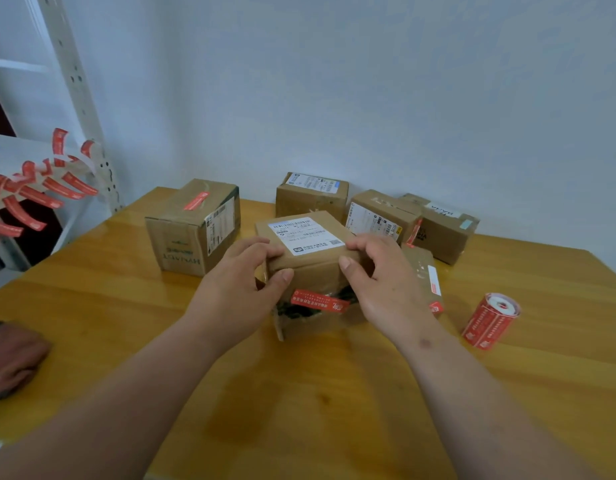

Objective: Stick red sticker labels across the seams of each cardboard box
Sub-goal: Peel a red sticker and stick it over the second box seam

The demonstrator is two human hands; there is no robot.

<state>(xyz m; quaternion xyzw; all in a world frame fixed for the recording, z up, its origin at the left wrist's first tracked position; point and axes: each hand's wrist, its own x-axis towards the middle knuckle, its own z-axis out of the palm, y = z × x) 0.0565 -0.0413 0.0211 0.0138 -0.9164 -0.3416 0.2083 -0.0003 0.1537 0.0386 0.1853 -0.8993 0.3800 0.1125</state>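
While both hands clamp the middle box, scanning from the left edge: a brownish-red cloth (13, 358) lying on the wooden table (299, 410) near its left rim; above it, loose red sticker strips (39, 195) dangling from a white metal shelf (74, 81). Next, a large box (192, 226) standing on the table, red sticker across its top seam, green print on the near face (upside down from this view). Left hand (244, 282) gripping the held box (310, 261) at its left corner, fingers over the top edge, thumb on the front face. On that front face, a red sticker (318, 301) lying across a gaping seam, dark contents showing in the gap. White shipping label on top. Right hand (379, 278) curled round the right corner, thumb pressing the front. Behind, a small box (311, 195); further right, two more boxes (414, 220) touching each other. Just beside the right hand, a flat box (427, 278), partly hidden. Far right, a red sticker roll (492, 320) on the table, well apart from the hands.
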